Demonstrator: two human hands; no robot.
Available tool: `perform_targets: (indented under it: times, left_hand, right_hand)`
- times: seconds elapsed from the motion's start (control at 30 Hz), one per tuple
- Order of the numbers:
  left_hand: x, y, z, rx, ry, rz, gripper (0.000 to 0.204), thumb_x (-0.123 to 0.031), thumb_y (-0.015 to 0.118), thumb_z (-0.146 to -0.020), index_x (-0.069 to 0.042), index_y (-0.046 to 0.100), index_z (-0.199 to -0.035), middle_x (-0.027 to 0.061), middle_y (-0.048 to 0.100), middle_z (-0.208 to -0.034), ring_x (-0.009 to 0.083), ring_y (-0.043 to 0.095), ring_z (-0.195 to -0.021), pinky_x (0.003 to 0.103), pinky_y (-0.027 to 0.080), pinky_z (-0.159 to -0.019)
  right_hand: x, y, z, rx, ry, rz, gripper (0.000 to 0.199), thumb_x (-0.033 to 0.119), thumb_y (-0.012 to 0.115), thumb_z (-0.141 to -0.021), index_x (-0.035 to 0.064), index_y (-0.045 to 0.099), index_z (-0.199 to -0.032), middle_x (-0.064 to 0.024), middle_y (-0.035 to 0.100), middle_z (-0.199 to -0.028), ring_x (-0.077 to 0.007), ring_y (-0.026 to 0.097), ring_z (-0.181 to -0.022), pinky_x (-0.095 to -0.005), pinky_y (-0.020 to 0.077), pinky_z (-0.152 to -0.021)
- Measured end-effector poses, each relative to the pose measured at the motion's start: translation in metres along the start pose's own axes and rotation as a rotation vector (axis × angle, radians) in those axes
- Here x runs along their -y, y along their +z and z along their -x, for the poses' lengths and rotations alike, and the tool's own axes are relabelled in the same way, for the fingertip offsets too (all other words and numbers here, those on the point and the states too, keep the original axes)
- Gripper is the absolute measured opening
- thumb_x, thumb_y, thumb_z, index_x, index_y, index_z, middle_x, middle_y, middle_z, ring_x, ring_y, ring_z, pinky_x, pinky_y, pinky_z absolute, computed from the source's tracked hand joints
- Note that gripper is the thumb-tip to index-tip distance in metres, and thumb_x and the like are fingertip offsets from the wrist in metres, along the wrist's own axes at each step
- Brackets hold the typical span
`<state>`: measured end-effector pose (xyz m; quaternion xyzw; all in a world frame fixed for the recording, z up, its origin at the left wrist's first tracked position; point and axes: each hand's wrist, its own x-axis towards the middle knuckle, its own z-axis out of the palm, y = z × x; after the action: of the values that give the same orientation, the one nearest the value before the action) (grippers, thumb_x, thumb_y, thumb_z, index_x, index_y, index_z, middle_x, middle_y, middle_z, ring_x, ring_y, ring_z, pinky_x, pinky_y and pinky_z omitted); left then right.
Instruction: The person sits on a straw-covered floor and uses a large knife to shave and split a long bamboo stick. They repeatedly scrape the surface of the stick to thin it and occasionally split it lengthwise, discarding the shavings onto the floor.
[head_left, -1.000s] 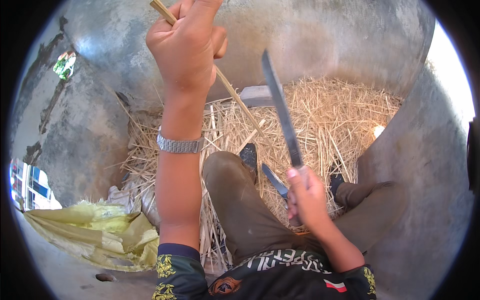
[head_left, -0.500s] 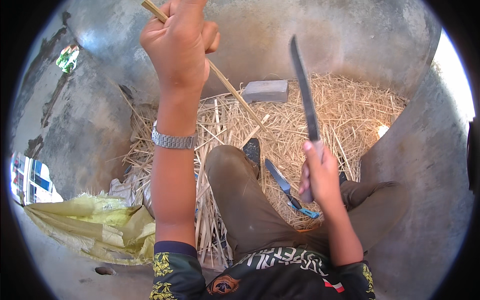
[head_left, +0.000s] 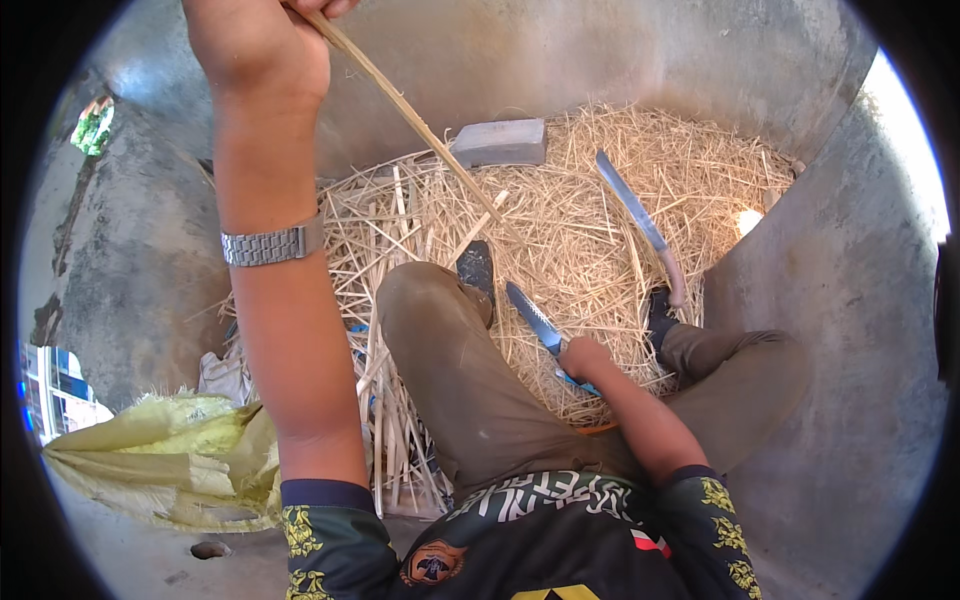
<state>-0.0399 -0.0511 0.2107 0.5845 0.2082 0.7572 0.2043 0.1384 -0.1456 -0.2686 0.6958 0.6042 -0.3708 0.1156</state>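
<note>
Nearest the camera, the dark printed shirt (head_left: 560, 540) and the brown trousers (head_left: 470, 380) of a seated person are seen, with legs folded over the straw. Off to the left, a crumpled yellow-green sack (head_left: 160, 460) is spread on the concrete floor (head_left: 130, 270).

The right hand (head_left: 585, 360) is lowered between the knees and is wrapped around the blue handle of a small saw-toothed knife (head_left: 540, 325). That grip is closed on the handle, though the fingers themselves are mostly hidden. The blade is pointed up and to the left, away from the body.

A bit further out, the long machete (head_left: 640, 220) is left lying on the straw bed (head_left: 600, 200), untouched by either hand, its pale handle nearer the right foot and its blade angled up-left.

The left hand (head_left: 260, 50), with a metal watch (head_left: 270, 243) on the wrist, is raised high at the top of the view and is clamped shut around a long bamboo strip (head_left: 420, 125). The strip's long axis is run diagonally from that fist down-right, ending in the straw just above the knife tip. So the strip's free end is much closer to the right hand, near the blade but not touching it.

Farthest back, a grey sharpening block (head_left: 500, 142) is set against the curved concrete wall (head_left: 600, 50).
</note>
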Motion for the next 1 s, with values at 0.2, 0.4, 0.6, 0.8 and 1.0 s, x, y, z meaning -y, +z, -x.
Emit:
perform_targets:
  times: [0.2, 0.4, 0.6, 0.8, 1.0]
  left_hand:
    - [0.011, 0.031, -0.001, 0.049, 0.066, 0.112, 0.046, -0.039, 0.026, -0.103, -0.018, 0.032, -0.063, -0.0049, 0.027, -0.050, 0.0107, 0.026, -0.043, 0.025, 0.023, -0.040]
    - [-0.002, 0.010, -0.021, 0.238, -0.017, 0.165, 0.049, -0.046, 0.022, -0.102, -0.019, 0.029, -0.061, -0.0052, 0.024, -0.047, 0.0110, 0.020, -0.041, 0.028, 0.017, -0.039]
    - [0.015, -0.002, -0.020, 0.287, -0.165, 0.362, 0.051, -0.053, 0.030, -0.098, -0.021, 0.024, -0.058, -0.0049, 0.021, -0.045, 0.0120, 0.016, -0.040, 0.029, 0.015, -0.040]
    - [-0.007, 0.009, 0.002, 0.328, -0.122, 0.341, 0.051, -0.052, 0.033, -0.097, -0.021, 0.024, -0.057, -0.0051, 0.019, -0.046, 0.0119, 0.013, -0.041, 0.030, 0.014, -0.040]
    - [-0.003, 0.025, 0.009, 0.274, -0.124, 0.448, 0.052, -0.051, 0.034, -0.098, -0.021, 0.025, -0.056, -0.0059, 0.019, -0.046, 0.0115, 0.011, -0.042, 0.030, 0.013, -0.041]
  right_hand:
    - [-0.036, 0.061, -0.040, -0.026, -0.159, 0.225, 0.037, 0.030, 0.062, -0.088, 0.0034, 0.072, -0.111, -0.0188, 0.069, -0.117, -0.0344, 0.069, -0.107, -0.0422, 0.0541, -0.092]
    - [0.011, -0.015, -0.005, -0.224, -0.037, -0.286, 0.042, 0.032, 0.053, -0.094, -0.0050, 0.071, -0.103, -0.0269, 0.070, -0.106, -0.0412, 0.068, -0.102, -0.0451, 0.0529, -0.091]
    - [-0.011, -0.165, 0.115, -0.316, -0.295, -0.483, 0.050, 0.041, 0.059, -0.097, -0.0078, 0.066, -0.092, -0.0156, 0.062, -0.069, -0.0276, 0.061, -0.065, -0.0435, 0.0486, -0.067]
    - [0.046, -0.228, 0.246, -0.988, -0.768, -1.418, 0.027, 0.033, 0.060, -0.101, 0.0059, 0.062, -0.101, 0.0042, 0.049, -0.065, -0.0020, 0.041, -0.049, -0.0211, 0.0313, -0.042]
    - [0.071, -0.154, 0.208, -0.585, -0.601, -0.990, 0.029, 0.029, 0.058, -0.102, 0.0004, 0.060, -0.100, -0.0022, 0.054, -0.068, -0.0083, 0.048, -0.054, -0.0292, 0.0376, -0.049]
